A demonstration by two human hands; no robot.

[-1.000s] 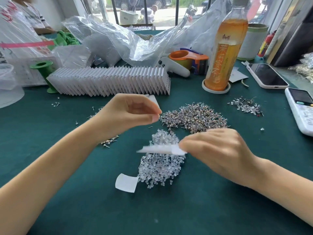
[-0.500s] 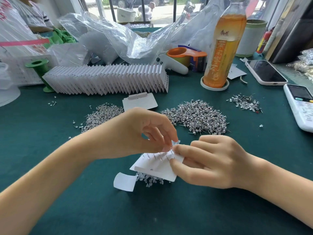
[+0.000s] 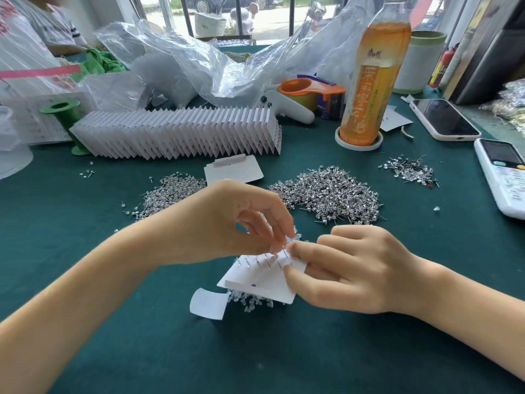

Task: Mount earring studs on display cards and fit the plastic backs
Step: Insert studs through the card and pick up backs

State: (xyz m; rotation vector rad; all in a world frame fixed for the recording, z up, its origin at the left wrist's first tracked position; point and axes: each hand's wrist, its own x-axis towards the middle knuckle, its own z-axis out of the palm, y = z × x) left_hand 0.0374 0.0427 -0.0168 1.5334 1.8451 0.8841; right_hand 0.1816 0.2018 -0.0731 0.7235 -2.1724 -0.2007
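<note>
Fitting a plastic back onto a stud post, display card [image 3: 267, 282] held face-down just above the green table [image 3: 142, 351].

Card tilted over the pile of clear plastic backs [image 3: 250, 301], a row of bare stud posts [image 3: 264, 260] sticking up along its upper edge. Pinched at the right end of the card by the right hand [image 3: 349, 268], thumb under and fingers over. Left hand [image 3: 241, 223] curled down on the rightmost post, fingertips pressed together as if on a back, too small to make out. Best done by keeping the card steady, lining the back squarely on the post and pushing straight down, then working along the row. Loose studs [image 3: 326, 194] heaped beyond, another heap [image 3: 173, 191] to the left, a blank card [image 3: 233, 173] between, finished cards [image 3: 181, 132] ranked behind.
</note>
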